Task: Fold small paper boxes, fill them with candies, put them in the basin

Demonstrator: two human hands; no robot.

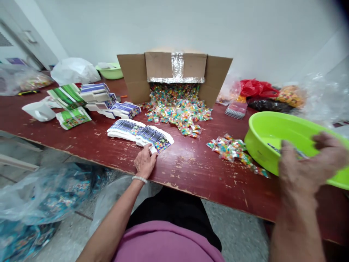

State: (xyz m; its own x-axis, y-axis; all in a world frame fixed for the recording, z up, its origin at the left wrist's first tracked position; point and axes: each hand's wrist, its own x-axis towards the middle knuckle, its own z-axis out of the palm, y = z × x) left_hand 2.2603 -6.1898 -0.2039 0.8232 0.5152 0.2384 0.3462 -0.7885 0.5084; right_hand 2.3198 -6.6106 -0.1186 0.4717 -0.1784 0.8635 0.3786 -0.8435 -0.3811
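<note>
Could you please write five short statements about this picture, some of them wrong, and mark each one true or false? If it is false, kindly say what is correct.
1. The left hand touches the row of printed packs. True.
2. The cardboard box is taped fully shut. False: the box is open at the front, and wrapped candies spill onto the table.
3. The right hand, blurred, is at the green basin. True.
4. The bracelet is on the right wrist. False: the beaded bracelet is on the left wrist.
5. A smaller pile of candies lies beside the basin. True.
</note>
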